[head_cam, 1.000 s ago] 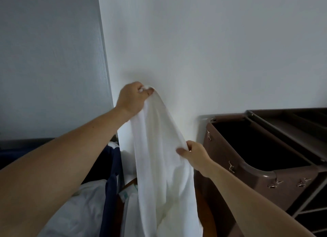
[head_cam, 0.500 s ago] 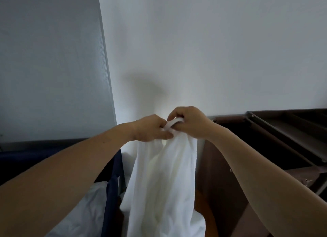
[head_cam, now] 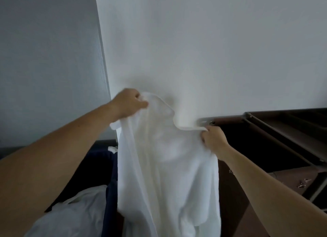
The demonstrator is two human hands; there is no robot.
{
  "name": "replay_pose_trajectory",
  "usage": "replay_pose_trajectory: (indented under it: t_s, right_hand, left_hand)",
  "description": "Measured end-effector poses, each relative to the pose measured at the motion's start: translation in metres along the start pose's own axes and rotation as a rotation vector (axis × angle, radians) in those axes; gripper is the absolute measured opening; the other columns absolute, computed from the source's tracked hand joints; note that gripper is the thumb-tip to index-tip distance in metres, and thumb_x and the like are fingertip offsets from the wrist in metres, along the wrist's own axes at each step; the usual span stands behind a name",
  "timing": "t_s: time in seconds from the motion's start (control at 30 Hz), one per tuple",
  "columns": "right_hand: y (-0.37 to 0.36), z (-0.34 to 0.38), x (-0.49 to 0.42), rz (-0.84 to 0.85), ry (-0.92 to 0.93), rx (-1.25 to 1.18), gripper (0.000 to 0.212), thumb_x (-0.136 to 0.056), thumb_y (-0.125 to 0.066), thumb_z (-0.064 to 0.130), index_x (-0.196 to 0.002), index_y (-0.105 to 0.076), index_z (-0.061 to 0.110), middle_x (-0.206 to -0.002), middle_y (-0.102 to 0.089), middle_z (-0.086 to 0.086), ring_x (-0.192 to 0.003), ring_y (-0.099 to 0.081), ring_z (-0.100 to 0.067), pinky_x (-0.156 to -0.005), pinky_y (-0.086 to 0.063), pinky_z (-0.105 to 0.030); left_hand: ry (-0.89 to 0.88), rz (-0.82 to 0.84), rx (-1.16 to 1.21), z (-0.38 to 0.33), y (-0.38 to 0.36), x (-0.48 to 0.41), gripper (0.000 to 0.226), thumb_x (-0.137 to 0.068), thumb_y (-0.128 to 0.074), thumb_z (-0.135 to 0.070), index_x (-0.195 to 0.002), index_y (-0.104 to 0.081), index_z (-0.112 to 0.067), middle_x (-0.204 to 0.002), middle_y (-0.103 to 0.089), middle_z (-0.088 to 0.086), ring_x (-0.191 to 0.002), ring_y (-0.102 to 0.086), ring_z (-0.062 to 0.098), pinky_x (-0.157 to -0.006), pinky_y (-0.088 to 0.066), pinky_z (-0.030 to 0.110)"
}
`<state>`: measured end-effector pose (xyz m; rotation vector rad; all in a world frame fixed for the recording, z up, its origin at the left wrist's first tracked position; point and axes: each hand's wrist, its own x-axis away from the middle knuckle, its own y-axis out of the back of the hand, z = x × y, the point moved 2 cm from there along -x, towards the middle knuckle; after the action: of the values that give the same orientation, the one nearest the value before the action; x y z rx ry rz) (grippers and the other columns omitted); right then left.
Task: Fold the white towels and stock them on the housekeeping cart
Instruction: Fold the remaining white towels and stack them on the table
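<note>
Now: left hand [head_cam: 128,102] closed on the upper left corner of the white towel [head_cam: 164,157], thumb over the hem, fingers curled behind. Right hand [head_cam: 214,139] pinches the top edge lower down and to the right, back of the hand toward the onlooker. Both grips look firm; nothing else in either hand.

Towel held up in the air between the two hands, in front of the pale wall [head_cam: 194,50], its top edge sagging in a step between the grips. The body hangs down in long soft folds; the lower end runs out of view, so cannot tell whether it clears the floor. Not yet folded, not on the cart.

Handling, judged: light, limp, no stiffness of its own; takes whatever shape the hands give it. Matte, napped cloth, not slippery, so a pinch at the hem should hold. Best taken at the two top corners with the edge pulled taut, else the fold goes crooked.

Surroundings: housekeeping cart [head_cam: 228,120] just right of the towel, brown, hard, straight-railed, its open compartment dark. Lower left, a navy fabric hamper [head_cam: 110,197] with a heap of crumpled white linen [head_cam: 70,215] in it
</note>
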<state>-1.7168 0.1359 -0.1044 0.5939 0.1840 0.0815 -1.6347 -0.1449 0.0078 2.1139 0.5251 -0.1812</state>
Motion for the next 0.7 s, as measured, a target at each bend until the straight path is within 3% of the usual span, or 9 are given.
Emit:
replay_pose_trajectory:
  t_s: [0.07, 0.1, 0.13, 0.2, 0.27, 0.4, 0.5, 0.6, 0.7]
  right_hand:
    - [0.006, 0.038, 0.003, 0.056, 0.135, 0.016, 0.025, -0.08, -0.051, 0.0, -0.06, -0.062, 0.012, -0.044, -0.05, 0.01, -0.044, -0.045, -0.007, -0.042, -0.033, -0.019]
    - [0.005, 0.056, 0.007, 0.103, 0.212, 0.053, 0.022, -0.08, -0.052, 0.003, -0.066, -0.066, 0.013, -0.048, -0.054, 0.011, -0.047, -0.048, -0.006, -0.044, -0.036, -0.019]
    - [0.004, 0.071, 0.011, 0.141, 0.286, 0.091, 0.021, -0.081, -0.054, 0.005, -0.071, -0.069, 0.016, -0.055, -0.059, 0.011, -0.054, -0.053, -0.006, -0.049, -0.041, -0.02]
    - [0.001, 0.09, 0.018, 0.182, 0.406, 0.106, 0.023, -0.083, -0.057, 0.007, -0.076, -0.071, 0.024, -0.069, -0.066, 0.012, -0.067, -0.06, -0.004, -0.06, -0.047, -0.019]
    - [-0.002, 0.095, 0.02, 0.185, 0.471, 0.119, 0.02, -0.083, -0.061, 0.012, -0.078, -0.07, 0.029, -0.075, -0.067, 0.016, -0.071, -0.06, 0.002, -0.06, -0.043, -0.009]
    - [-0.005, 0.068, 0.014, 0.097, 0.346, 0.124, 0.023, -0.089, -0.06, 0.017, -0.067, -0.057, 0.024, -0.063, -0.057, 0.01, -0.06, -0.052, -0.009, -0.053, -0.039, -0.02]
    - [-0.014, 0.034, 0.012, 0.145, 0.186, 0.153, 0.032, -0.09, -0.054, 0.011, -0.059, -0.048, 0.017, -0.057, -0.048, 0.002, -0.057, -0.047, -0.019, -0.053, -0.035, -0.027]
    - [-0.013, 0.001, 0.01, 0.194, -0.006, 0.122, 0.022, -0.092, -0.048, 0.009, -0.078, -0.065, 0.005, -0.071, -0.057, -0.006, -0.068, -0.054, -0.023, -0.061, -0.04, -0.033]
    - [0.0, -0.009, 0.005, 0.129, -0.093, 0.087, 0.021, -0.088, -0.048, 0.005, -0.084, -0.068, 0.003, -0.081, -0.064, -0.01, -0.074, -0.059, -0.026, -0.064, -0.045, -0.034]
  left_hand:
    - [-0.087, 0.29, -0.171, -0.007, -0.029, 0.016, 0.073, -0.081, -0.077, -0.045, -0.141, -0.048, -0.015, -0.133, -0.054, 0.002, -0.12, -0.052, 0.022, -0.093, -0.037, 0.024]
    - [-0.124, 0.385, -0.145, -0.012, -0.043, 0.024, 0.09, -0.079, -0.079, -0.048, -0.152, -0.033, -0.02, -0.143, -0.049, -0.001, -0.127, -0.049, 0.019, -0.099, -0.034, 0.021]
    - [-0.146, 0.443, -0.067, -0.018, -0.055, 0.032, 0.096, -0.078, -0.079, -0.049, -0.155, -0.028, -0.026, -0.137, -0.053, -0.005, -0.12, -0.055, 0.013, -0.097, -0.036, 0.018]
    - [-0.147, 0.505, 0.079, -0.024, -0.075, 0.04, 0.074, -0.08, -0.078, -0.047, -0.145, -0.046, -0.03, -0.105, -0.065, -0.012, -0.09, -0.063, 0.003, -0.079, -0.044, 0.016]
    - [-0.148, 0.492, 0.086, -0.024, -0.083, 0.042, 0.035, -0.09, -0.068, -0.043, -0.115, -0.069, -0.019, -0.089, -0.069, -0.004, -0.079, -0.065, 0.011, -0.07, -0.048, 0.022]
    - [-0.135, 0.284, 0.175, -0.025, -0.061, 0.035, 0.043, -0.094, -0.063, -0.044, -0.076, -0.063, -0.005, -0.069, -0.061, 0.003, -0.057, -0.056, 0.013, -0.054, -0.044, 0.022]
    - [-0.074, 0.106, 0.454, -0.034, -0.03, 0.02, 0.04, -0.089, -0.069, -0.04, -0.074, -0.059, -0.005, -0.066, -0.049, 0.008, -0.052, -0.046, 0.016, -0.047, -0.035, 0.025]
    - [0.006, -0.068, 0.673, -0.036, -0.005, 0.004, 0.051, -0.082, -0.069, -0.04, -0.091, -0.06, 0.01, -0.076, -0.056, 0.013, -0.065, -0.053, 0.023, -0.062, -0.042, 0.034]
    - [0.021, 0.077, 0.335, -0.026, -0.012, 0.005, 0.048, -0.085, -0.072, -0.041, -0.091, -0.065, 0.005, -0.078, -0.062, 0.009, -0.068, -0.059, 0.023, -0.06, -0.045, 0.031]
